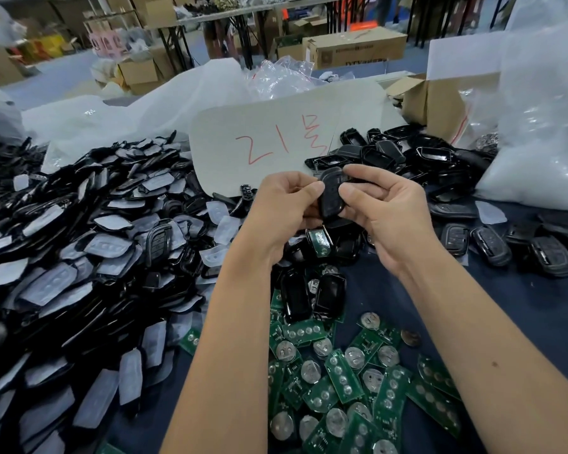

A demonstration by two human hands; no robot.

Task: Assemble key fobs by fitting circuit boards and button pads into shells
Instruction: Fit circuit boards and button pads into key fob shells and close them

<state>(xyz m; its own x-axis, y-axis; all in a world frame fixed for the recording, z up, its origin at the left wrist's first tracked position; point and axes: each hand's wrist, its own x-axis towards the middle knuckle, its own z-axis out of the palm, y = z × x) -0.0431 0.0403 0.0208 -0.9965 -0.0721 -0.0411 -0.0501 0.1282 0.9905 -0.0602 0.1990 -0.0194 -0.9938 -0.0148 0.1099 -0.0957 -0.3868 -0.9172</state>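
Both my hands hold one black key fob (331, 195) up above the table, at the middle of the view. My left hand (284, 201) grips its left side with the thumb on the face. My right hand (379, 204) pinches its right side, thumb pressed on the front. Below the hands lies a shell with a green circuit board (320, 240) in it. Several loose green circuit boards (345, 368) with coin cells lie spread near the front. A big heap of black shells and grey button pads (79, 244) fills the left side.
A white card with red writing (276, 139) lies behind my hands. More black shell halves (407, 155) pile at the back right, with finished fobs (492, 245) to the right. A cardboard box (440, 99) and white plastic bags (538, 126) stand at the far right.
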